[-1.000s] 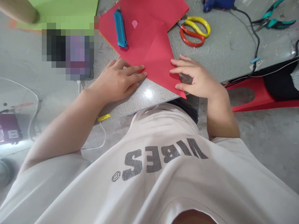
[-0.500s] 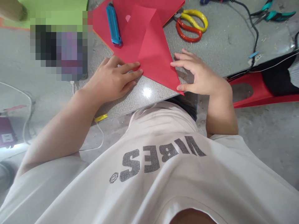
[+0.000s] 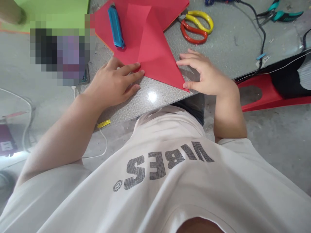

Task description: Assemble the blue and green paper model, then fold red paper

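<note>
A folded sheet of red paper (image 3: 156, 55) lies on the table with its pointed corner near the front edge. My left hand (image 3: 119, 79) rests flat, fingers stretched, with two fingertips on the paper's lower left edge. On the other side, my right hand (image 3: 205, 72) is spread, its thumb at the pointed corner and its fingertips along the right edge. Beneath the folded sheet is more red paper (image 3: 173, 14), and on that lies a blue utility knife (image 3: 116, 27). Scissors with yellow and red handles (image 3: 197, 27) lie just beyond my right hand.
Teal-handled pliers (image 3: 283, 14) and a black cable (image 3: 261, 32) are at the far right. Green paper (image 3: 58, 13) lies at the upper left, near a blurred-out object (image 3: 69, 55). A red stool (image 3: 272, 92) stands beyond the table edge.
The folded red paper has shifted left and slightly away from me, covering a pink spot on the paper below. Both hands have moved a little with it, and the view has shifted slightly.
</note>
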`<act>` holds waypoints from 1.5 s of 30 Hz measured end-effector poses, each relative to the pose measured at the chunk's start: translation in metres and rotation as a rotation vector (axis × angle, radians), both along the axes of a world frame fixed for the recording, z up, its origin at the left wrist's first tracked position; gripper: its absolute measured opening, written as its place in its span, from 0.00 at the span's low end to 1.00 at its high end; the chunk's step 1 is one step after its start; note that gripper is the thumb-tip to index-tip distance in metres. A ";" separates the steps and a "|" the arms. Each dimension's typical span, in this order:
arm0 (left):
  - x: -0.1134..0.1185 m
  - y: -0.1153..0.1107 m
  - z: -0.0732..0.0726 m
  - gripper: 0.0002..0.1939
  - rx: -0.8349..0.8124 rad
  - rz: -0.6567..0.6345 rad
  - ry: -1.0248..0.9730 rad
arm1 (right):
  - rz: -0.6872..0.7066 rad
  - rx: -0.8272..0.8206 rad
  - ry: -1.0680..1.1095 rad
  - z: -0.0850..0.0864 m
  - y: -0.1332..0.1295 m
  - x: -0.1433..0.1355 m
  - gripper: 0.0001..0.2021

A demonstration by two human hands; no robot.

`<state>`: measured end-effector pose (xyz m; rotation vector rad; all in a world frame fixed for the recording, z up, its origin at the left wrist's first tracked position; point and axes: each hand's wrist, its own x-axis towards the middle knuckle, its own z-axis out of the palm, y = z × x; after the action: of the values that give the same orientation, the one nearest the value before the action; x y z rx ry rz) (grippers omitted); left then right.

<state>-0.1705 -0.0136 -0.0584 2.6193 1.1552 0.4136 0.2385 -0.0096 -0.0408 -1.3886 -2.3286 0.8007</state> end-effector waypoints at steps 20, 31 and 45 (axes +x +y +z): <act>0.004 -0.005 0.015 0.38 0.021 -0.013 0.156 | 0.140 -0.028 -0.053 0.018 -0.005 0.008 0.36; 0.021 -0.007 0.008 0.43 0.055 -0.143 0.117 | 0.219 0.020 -0.061 0.014 -0.005 0.009 0.21; 0.043 -0.014 0.006 0.37 -0.022 -0.362 0.122 | 0.235 -0.013 -0.059 0.013 0.000 0.010 0.20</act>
<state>-0.1273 -0.0279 -0.0528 2.7863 0.6855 0.1680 0.2485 -0.0100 -0.0276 -1.1718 -2.5698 0.8510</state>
